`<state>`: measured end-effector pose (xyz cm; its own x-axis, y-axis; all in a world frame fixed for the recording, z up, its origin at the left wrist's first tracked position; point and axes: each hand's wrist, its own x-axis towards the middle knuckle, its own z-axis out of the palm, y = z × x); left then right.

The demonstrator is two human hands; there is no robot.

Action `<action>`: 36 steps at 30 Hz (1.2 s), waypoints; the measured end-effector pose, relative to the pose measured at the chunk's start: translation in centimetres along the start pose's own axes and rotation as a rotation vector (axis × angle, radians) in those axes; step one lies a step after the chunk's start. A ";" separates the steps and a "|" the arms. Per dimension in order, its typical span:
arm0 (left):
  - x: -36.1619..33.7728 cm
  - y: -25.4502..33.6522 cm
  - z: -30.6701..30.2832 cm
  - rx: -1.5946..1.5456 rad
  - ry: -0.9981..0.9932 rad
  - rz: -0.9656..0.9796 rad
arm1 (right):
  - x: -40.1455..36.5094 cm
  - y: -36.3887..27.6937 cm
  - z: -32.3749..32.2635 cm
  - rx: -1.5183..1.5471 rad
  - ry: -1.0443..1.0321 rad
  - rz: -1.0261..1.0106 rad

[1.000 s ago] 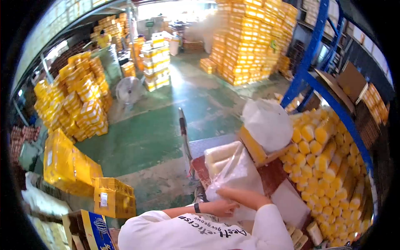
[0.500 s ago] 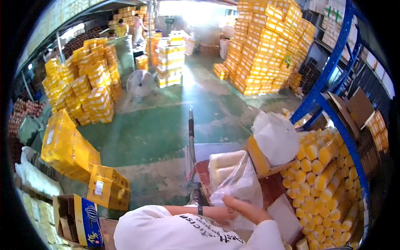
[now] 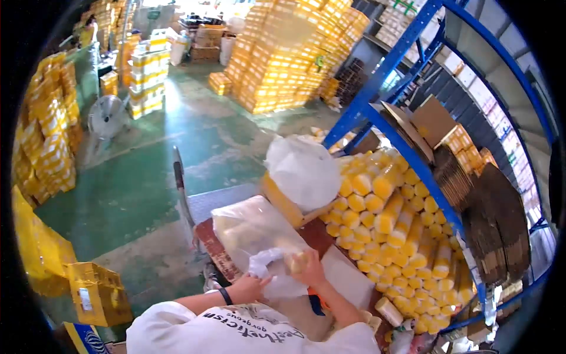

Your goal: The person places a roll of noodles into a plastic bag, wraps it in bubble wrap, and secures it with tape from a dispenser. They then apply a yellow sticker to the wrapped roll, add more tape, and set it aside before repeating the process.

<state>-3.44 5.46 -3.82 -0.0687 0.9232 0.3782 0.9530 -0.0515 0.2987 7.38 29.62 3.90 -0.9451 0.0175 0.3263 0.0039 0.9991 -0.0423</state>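
Observation:
A clear plastic bag (image 3: 250,221) wraps a block of pale contents on a worn red surface in front of me. My left hand (image 3: 250,287), with a dark band at its wrist, is closed on the bag's gathered end (image 3: 266,259). Just to the right, my right hand (image 3: 311,270) is wrapped round a small yellowish roll (image 3: 296,261) that looks like packing tape. Its fingers partly hide the roll. The two hands are a short way apart, both at the near side of the bag.
A carton (image 3: 280,200) topped with white plastic (image 3: 303,171) stands beyond the bag. Yellow-ended rolls (image 3: 407,236) are piled at right, under a blue rack (image 3: 407,156). A yellow-taped box (image 3: 99,294) sits at left. A handle (image 3: 180,177) rises ahead; a fan (image 3: 107,116) stands farther off.
My view has swung to the right. The bag's loose end is now bunched in my left hand. My right hand has moved up beside it and now shows a yellowish roll.

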 end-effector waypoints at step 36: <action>0.5 -30.2 -4.3 -0.064 0.329 -1.033 | -13.5 -7.3 4.4 1.122 0.711 1.210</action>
<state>-33.51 5.84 -8.82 -0.9133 0.3855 0.1315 0.3733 0.6632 0.6488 18.70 21.91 -4.33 -0.2775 0.9574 -0.0799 0.0285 -0.0749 -0.9968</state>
